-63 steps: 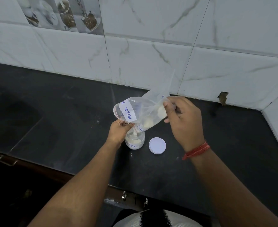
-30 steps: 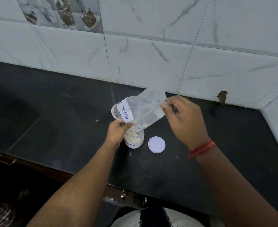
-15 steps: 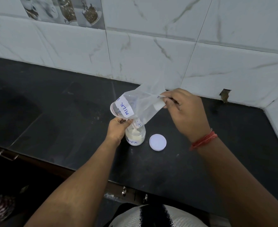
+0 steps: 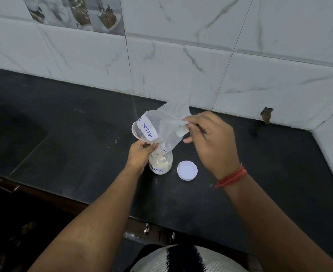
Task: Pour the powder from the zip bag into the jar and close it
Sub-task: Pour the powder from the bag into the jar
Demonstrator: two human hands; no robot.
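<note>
Left hand (image 4: 140, 154) pinches bag (image 4: 163, 128) mouth over jar (image 4: 160, 162); right hand (image 4: 208, 142) grips raised bag bottom. Keep mouth inside rim, shake gently. Lid (image 4: 187, 170) right of jar.

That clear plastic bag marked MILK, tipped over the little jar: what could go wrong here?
1. The clear plastic zip bag is floppy, and the small clear jar has a narrow mouth, so powder may spill onto the black counter.
2. The left hand holds the bag's mouth, not clearly the jar, so a tug might tip it.
3. The round white lid lies close by, where spilt powder could reach it.
</note>
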